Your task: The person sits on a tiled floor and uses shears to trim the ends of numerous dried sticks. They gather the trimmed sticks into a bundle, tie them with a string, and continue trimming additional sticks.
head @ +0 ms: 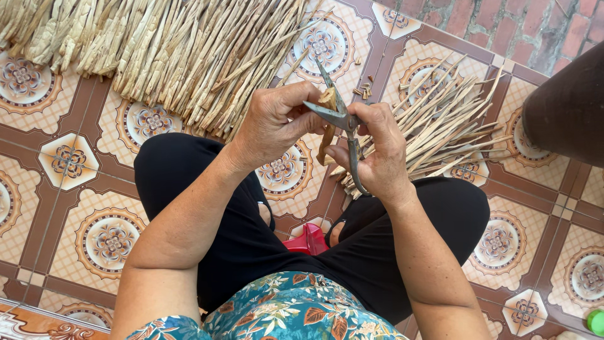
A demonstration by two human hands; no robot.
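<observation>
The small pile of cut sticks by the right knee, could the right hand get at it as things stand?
Probably yes, but not freely: the small pile of cut sticks lies bare on the tiled floor just beyond the right hand, with nothing between. That hand is full, though, gripping the scissors.

tan stick (326, 129) upright, metal scissors (343, 119) open

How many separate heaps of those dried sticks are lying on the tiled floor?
2: a big heap at the top left, and a smaller heap behind the right hand. More may lie outside the view.
</observation>
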